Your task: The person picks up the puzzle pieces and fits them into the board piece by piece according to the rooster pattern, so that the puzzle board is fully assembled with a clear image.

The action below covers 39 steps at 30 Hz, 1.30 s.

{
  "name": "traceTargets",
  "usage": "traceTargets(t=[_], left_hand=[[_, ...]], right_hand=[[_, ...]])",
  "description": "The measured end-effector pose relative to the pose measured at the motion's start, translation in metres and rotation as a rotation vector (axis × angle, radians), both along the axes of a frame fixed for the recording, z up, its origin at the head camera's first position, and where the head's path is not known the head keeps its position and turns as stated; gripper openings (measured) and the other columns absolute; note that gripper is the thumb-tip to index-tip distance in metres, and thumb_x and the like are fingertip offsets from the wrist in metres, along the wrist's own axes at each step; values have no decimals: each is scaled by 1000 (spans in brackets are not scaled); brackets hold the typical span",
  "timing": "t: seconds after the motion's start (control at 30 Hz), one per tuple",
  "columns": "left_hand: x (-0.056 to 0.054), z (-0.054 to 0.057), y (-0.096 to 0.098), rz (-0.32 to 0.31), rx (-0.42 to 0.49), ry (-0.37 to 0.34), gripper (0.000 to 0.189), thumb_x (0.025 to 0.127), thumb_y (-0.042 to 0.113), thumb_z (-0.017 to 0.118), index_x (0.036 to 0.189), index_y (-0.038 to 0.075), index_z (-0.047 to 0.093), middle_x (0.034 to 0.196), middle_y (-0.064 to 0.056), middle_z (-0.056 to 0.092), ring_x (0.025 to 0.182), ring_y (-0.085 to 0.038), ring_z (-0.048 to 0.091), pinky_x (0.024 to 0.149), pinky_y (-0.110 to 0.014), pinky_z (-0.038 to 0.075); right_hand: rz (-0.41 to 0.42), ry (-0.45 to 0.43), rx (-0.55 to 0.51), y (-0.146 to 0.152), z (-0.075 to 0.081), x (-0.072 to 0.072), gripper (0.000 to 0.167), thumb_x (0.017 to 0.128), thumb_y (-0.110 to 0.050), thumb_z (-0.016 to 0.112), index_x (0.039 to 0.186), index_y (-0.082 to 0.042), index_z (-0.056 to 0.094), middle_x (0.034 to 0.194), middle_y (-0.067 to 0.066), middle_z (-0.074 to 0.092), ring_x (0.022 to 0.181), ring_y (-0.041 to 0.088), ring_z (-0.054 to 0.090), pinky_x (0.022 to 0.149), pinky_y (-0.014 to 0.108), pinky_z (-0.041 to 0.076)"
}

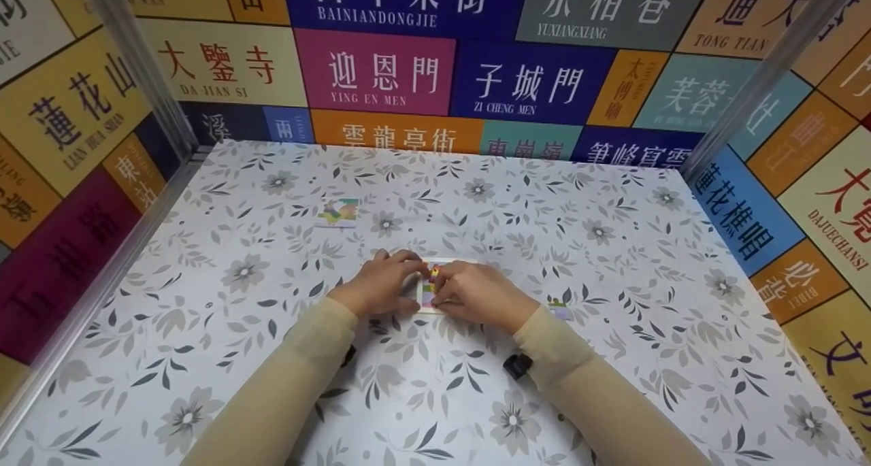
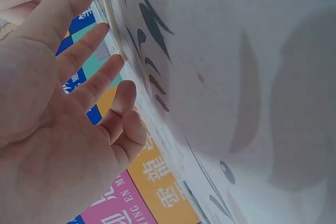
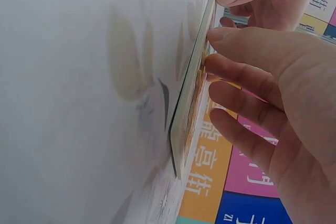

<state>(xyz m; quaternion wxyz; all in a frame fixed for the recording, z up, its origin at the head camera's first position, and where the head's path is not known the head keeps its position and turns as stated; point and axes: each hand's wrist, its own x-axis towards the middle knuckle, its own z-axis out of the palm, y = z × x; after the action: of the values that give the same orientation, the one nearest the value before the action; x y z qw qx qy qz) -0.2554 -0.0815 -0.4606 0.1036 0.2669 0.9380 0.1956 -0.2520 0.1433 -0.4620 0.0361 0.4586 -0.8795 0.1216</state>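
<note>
In the head view a small white-rimmed picture puzzle board lies flat at the middle of the table, partly covered by both hands. My left hand holds its left side, thumb at the near corner and index finger at the far one. From the right, my right hand reaches over the board, thumb and fingertips pinching a colourful puzzle piece at its surface. The right wrist view shows the board's thin edge and orange pieces slightly raised on it. In the left wrist view the other left fingers are loosely bent.
A small colourful picture piece lies further back to the left. Another piece shows beside the right wrist, partly hidden. The table wears a white floral cover; panels with printed signs stand behind and at both sides.
</note>
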Motion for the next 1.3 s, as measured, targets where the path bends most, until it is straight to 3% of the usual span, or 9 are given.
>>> traceTargets(t=[0.5,0.8,1.07,1.3], left_hand=[[0,0,-2,2,8,-4,52,85,27,85,133,22,65,151,-7,51,124,-40,48,102,-57,44],[-1,2,1,24,0,-52,54,85,29,85,135,25,65,156,-4,48,131,-38,46,108,-56,42],[-1,3,1,72,9,-117,54,84,28,84,135,31,65,157,0,45,137,-33,41,113,-54,39],[-1,2,1,35,22,-79,53,85,28,85,134,26,66,154,-3,48,133,-37,43,111,-56,39]], right_hand=[[-20,-82,-6,9,2,2,15,89,-21,78,103,-21,82,110,-1,72,103,17,68,92,36,55],[-112,-187,-74,39,4,11,19,87,-22,82,106,-18,81,116,-3,74,111,18,67,100,39,52],[-146,-199,-114,68,3,17,18,87,-19,82,106,-17,81,108,-3,72,99,15,66,92,37,55],[-186,-207,-143,93,6,21,22,86,-17,83,108,-14,81,111,0,73,105,20,69,94,42,56]])
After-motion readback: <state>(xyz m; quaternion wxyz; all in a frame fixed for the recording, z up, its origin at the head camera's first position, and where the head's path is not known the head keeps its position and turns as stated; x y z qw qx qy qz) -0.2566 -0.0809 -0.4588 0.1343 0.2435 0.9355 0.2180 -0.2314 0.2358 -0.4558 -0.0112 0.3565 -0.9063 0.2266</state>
